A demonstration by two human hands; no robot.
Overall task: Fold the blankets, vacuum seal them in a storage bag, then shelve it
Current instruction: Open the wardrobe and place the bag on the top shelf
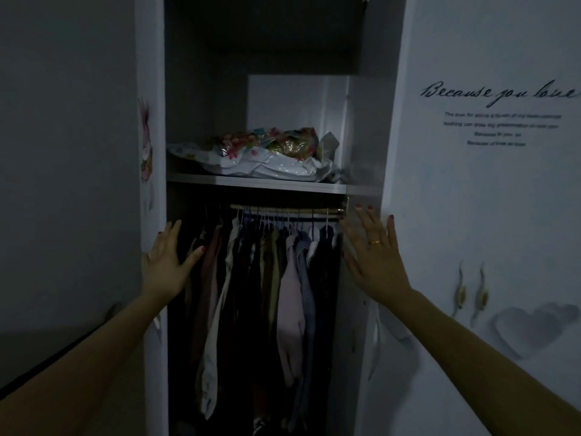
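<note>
While both my arms reach up from the bottom corners of the frame, my left hand [169, 262] sits at centre left with fingers straight and spread, flat against the edge of the left wardrobe door [151, 184], gripping nothing. My right hand [374, 256] is over at centre right, fingers straight and fanned out too, a gold ring [374, 242] on one finger, palm laid on the edge of the right door [471, 215]; nothing held there either. Up in the middle of the frame, the storage bag [267, 155] lies flat on the wardrobe shelf [261, 181], crinkled clear plastic with flowery blankets showing through, its left corner poking toward the left side panel. Just under the shelf runs the clothes rail [283, 209], and below it, filling the lower middle, hang the clothes [270, 278], dark and pale ones packed side by side. At the upper right, the right door carries looping script [500, 92] reading "Because you love", with smaller lines beneath too blurred to read. Lower right shows a pale heart print [534, 328]. It is dim throughout.
</note>
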